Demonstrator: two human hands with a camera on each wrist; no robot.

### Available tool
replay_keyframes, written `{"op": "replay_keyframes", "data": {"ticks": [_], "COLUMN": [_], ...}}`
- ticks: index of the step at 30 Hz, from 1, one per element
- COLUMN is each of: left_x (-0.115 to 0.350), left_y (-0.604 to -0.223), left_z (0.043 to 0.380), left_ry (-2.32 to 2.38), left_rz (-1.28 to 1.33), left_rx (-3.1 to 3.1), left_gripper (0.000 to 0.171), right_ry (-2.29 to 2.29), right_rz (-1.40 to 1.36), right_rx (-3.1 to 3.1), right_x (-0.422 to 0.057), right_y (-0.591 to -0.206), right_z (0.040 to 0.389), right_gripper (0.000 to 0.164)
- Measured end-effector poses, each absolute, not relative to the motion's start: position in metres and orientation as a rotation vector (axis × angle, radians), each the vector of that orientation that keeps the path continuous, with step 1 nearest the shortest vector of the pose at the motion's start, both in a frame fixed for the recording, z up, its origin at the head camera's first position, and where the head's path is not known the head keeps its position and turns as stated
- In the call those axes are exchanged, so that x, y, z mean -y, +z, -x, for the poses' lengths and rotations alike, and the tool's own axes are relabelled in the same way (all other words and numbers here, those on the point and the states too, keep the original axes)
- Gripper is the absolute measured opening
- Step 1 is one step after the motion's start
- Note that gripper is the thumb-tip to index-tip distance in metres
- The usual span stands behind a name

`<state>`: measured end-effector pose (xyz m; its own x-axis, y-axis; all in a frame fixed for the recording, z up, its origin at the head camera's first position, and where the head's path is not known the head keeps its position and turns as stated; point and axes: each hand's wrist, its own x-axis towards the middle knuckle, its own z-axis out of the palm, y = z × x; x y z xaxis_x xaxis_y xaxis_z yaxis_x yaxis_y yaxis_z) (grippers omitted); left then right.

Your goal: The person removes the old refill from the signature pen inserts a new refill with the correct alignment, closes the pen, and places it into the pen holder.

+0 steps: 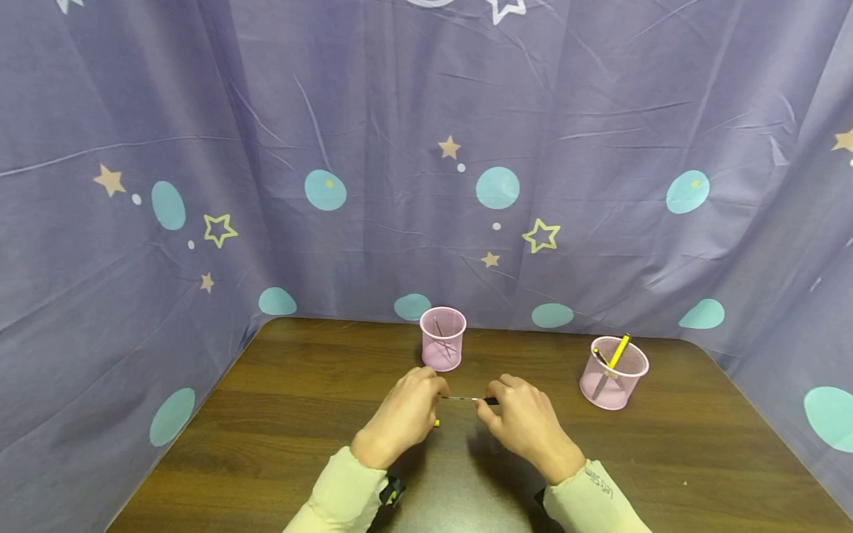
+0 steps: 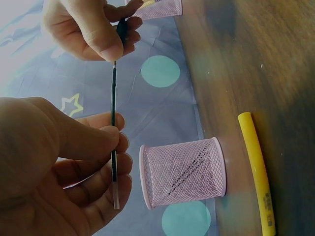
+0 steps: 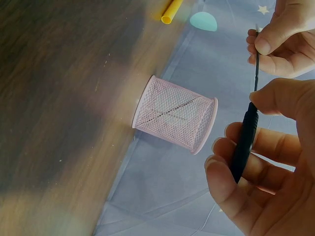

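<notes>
My left hand (image 1: 409, 407) pinches a thin dark pen refill (image 2: 113, 93) between thumb and fingers; its clear end sticks out below them in the left wrist view. My right hand (image 1: 526, 418) grips a black ribbed pen grip section (image 3: 243, 142), thumb at its narrow upper end, where the refill meets it. Both hands are close together above the table. A yellow pen barrel (image 2: 256, 167) lies on the table beside my left hand, mostly hidden by it in the head view.
Beyond my hands stands a pink mesh pen holder (image 1: 428, 352) with thin dark sticks inside. Another pink mesh holder (image 1: 643, 364), further right, contains yellow and black pens. The wooden table (image 1: 286, 422) ends at a patterned purple curtain (image 1: 373, 244).
</notes>
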<state>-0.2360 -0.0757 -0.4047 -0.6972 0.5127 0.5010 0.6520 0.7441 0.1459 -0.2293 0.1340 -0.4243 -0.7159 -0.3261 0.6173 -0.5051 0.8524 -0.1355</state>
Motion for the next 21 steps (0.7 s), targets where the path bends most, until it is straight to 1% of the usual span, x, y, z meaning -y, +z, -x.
{"op": "replay_keyframes", "data": {"ticks": [10, 21], "left_x": [0.0797, 0.0819], "left_y": [-0.4058, -0.4096], "left_z": [0.2376, 0.2401], "left_ry": [-0.463, -0.473], "left_rz": [0.867, 0.824], "left_rx": [2.488, 2.519], "left_gripper": [0.023, 0.021], "right_ry": [0.385, 0.401], "right_rz": [-0.567, -0.570], "right_rx": [2.388, 2.381], "right_x": [-0.1336, -0.1329], "right_y": [-0.4246, -0.4259], "right_z": [0.2294, 0.2296], "right_gripper": [0.011, 0.010]}}
